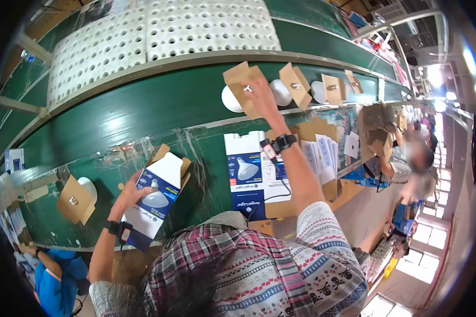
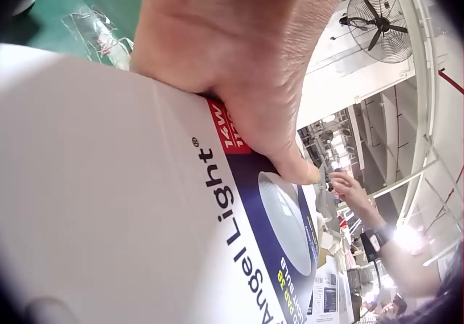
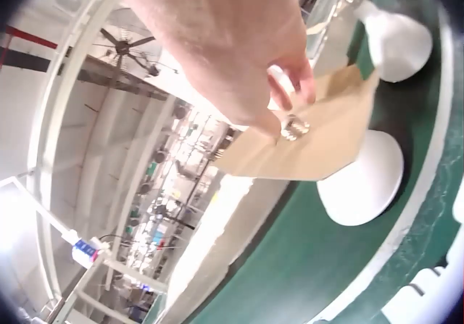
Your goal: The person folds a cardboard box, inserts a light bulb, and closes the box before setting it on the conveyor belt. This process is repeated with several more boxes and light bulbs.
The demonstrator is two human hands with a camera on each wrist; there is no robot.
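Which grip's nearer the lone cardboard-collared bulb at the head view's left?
Left. The left grip, holding the Angel Light box, is just right of that bulb; the right grip is much farther off to the right, by another bulb.

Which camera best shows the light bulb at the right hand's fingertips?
The right wrist view: the bulb appears close up, its white dome and metal base showing on either side of the cardboard. The head view shows it smaller, partly hidden by the cardboard. In the left wrist view I can't make it out.
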